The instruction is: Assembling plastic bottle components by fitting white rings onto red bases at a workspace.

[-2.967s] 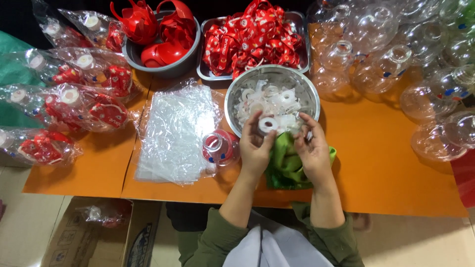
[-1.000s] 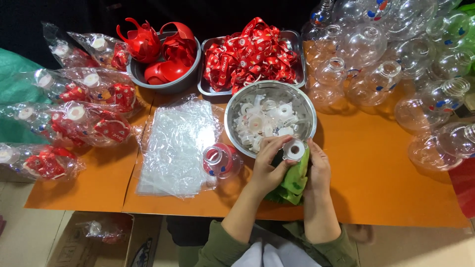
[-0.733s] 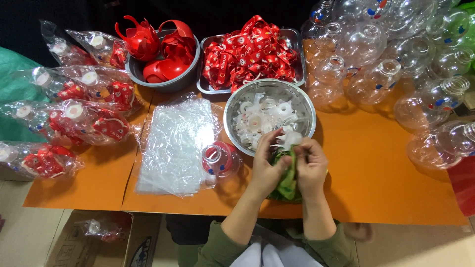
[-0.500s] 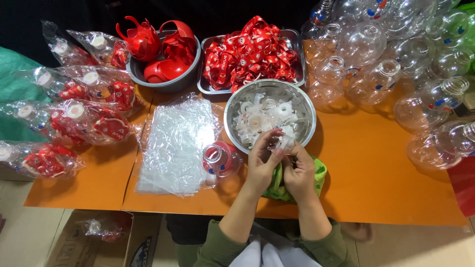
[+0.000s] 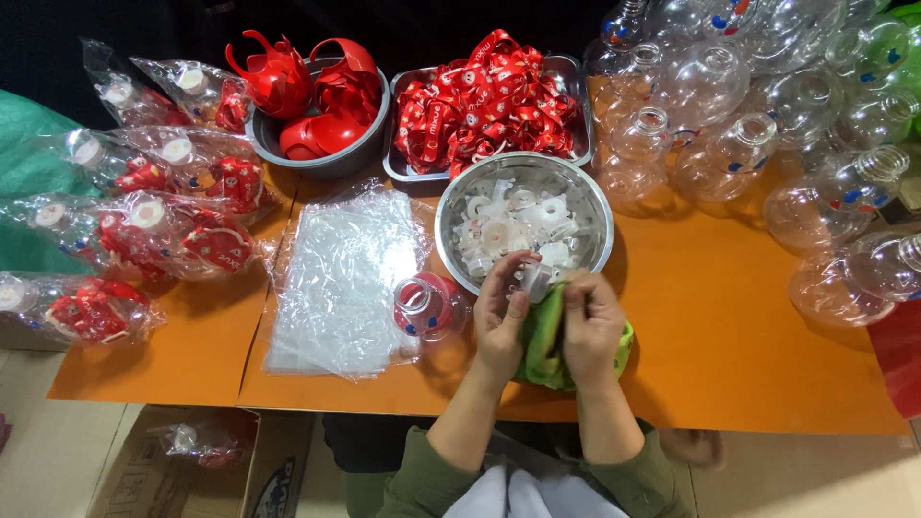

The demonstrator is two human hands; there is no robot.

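My left hand pinches a white plastic cap just in front of the steel bowl, which holds several more white caps. My right hand presses a green cloth against that cap; the cloth lies bunched between both hands on the orange table. A clear bottle with red parts inside lies on its side just left of my left hand, beside a stack of clear plastic bags.
A grey bowl of red handles and a tray of red straps stand at the back. Empty clear bottles crowd the right side. Bagged bottles lie at the left. A cardboard box sits below the table edge.
My hands took a white cap from the bowl and drew back toward me. They closed together around the cap and the green cloth.
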